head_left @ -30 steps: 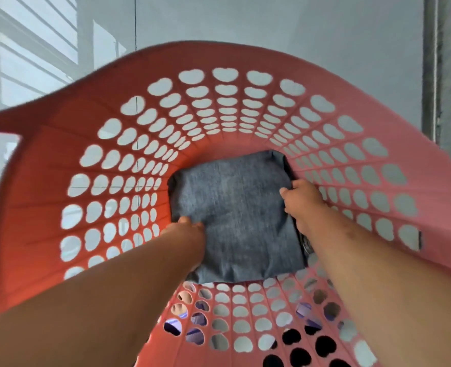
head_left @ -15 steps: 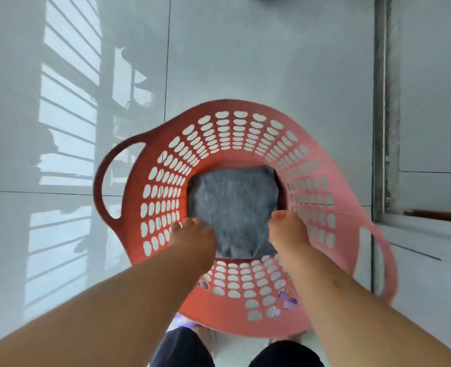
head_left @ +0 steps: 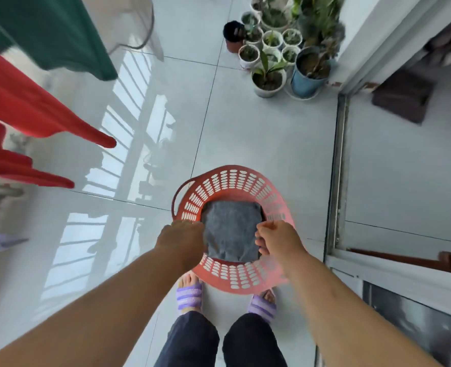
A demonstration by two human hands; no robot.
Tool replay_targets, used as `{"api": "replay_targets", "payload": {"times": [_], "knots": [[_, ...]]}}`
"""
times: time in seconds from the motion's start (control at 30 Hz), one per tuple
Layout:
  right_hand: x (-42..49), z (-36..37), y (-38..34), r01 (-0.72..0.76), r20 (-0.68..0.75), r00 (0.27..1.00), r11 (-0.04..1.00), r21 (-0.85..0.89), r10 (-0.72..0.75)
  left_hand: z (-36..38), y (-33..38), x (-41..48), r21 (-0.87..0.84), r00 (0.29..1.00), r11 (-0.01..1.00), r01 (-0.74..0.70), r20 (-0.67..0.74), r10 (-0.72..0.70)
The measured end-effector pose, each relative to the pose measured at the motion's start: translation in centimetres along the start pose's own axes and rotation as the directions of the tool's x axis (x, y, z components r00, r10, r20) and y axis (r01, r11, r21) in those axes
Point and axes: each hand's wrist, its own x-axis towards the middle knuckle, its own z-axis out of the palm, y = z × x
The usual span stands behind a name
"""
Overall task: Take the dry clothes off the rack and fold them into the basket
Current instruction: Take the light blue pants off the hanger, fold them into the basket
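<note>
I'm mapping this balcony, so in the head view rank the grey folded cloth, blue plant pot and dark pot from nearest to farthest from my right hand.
1. Grey folded cloth, in the basket, just left of the right hand.
2. Blue plant pot, ahead and slightly right.
3. Dark pot, farthest, beyond the blue one and further left.

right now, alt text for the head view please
A folded grey cloth lies flat in a red basket on a tiled floor, with the left hand and right hand empty over it. Red clothes and a green garment hang at the left; potted plants stand beyond.
</note>
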Motion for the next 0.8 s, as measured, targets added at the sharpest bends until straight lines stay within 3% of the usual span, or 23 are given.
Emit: {"api": "replay_targets", "payload": {"times": [0.37, 0.53, 0.67, 0.8], "knots": [[-15.3, -4.2, -10.7, 0.259, 0.087, 0.965, 0.955, -0.143, -0.248, -11.3, 0.1, -16.1, -0.209, 0.941, 0.977, 0.051, -0.318, -0.118], [-21.1, -4.9, -14.3, 0.370, 0.145, 0.926, 0.914, -0.164, -0.349, -15.4, -0.2, -22.6, -0.280, 0.873, 0.958, 0.056, -0.452, -0.183], [-25.0, -4.4, -16.4, 0.457, 0.230, 0.879, 0.876, -0.153, -0.419, -17.2, -0.4, -27.7, -0.317, 0.800, 0.947, 0.061, -0.551, -0.236], [-29.8, -2.6, -19.5, 0.613, 0.346, 0.769, 0.773, -0.162, -0.538, -19.2, -1.2, -32.8, -0.303, 0.707, 0.953, 0.030, -0.668, -0.235]]}}
